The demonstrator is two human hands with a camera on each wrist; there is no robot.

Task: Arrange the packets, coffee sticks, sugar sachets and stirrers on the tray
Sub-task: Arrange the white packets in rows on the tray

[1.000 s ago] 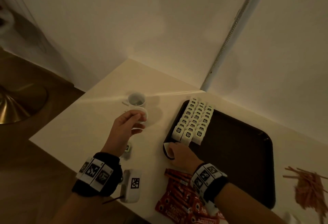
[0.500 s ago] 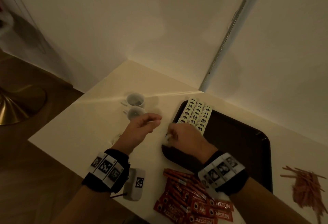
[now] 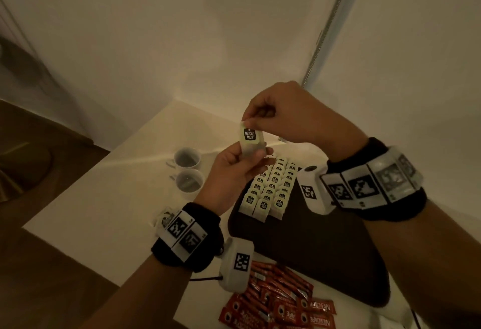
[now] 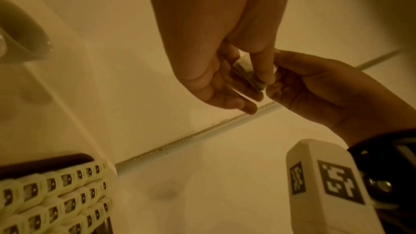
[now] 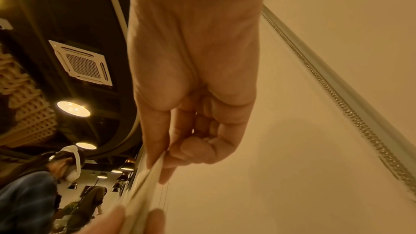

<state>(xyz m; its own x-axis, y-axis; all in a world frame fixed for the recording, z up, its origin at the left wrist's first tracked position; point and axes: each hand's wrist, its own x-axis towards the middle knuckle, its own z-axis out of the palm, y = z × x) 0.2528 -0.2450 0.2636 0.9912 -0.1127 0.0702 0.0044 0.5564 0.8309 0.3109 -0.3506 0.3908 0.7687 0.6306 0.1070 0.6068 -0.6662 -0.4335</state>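
Note:
Both hands hold one white tea packet (image 3: 250,143) with a black label up in the air above the table. My left hand (image 3: 238,166) pinches its lower end between thumb and fingers. My right hand (image 3: 273,115) pinches its top edge from above. In the left wrist view the packet (image 4: 247,76) shows edge-on between the two hands. In the right wrist view the packet (image 5: 144,184) runs down from my right thumb and forefinger. Below, rows of the same tea packets (image 3: 270,190) stand at the far left corner of the dark tray (image 3: 325,250). Red coffee sticks (image 3: 281,300) lie in a heap on the table near me.
Two white cups (image 3: 187,170) stand on the cream table (image 3: 104,198) left of the tray. One more tea packet (image 3: 164,218) lies on the table by my left wrist. Walls close the table's far sides. Another person stands in the room in the right wrist view.
My right hand lifted a tea packet from the tray's near left corner up into the air. My left hand rose from beside the cups and took hold of its lower end.

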